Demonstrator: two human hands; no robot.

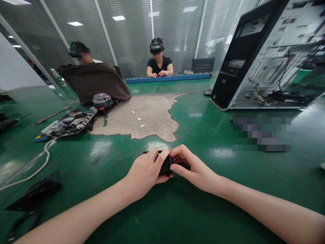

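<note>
A small black boxy part (164, 168) is between my two hands, just above or on the green tabletop (162, 213) near its front. My left hand (146, 169) wraps over its left side and top, fingers closed on it, covering much of it. From the right, my right hand (194, 167) pinches the part's right edge between thumb and fingers. What kind of part it is cannot be made out.
At the right stands an open computer case (225, 81). A circuit board (68, 123), a fan-like cooler (103, 101) and a white cable (47, 159) lie left. Black parts (38, 191) sit front left. Beyond the worn patch (152, 115), two people sit across the table.
</note>
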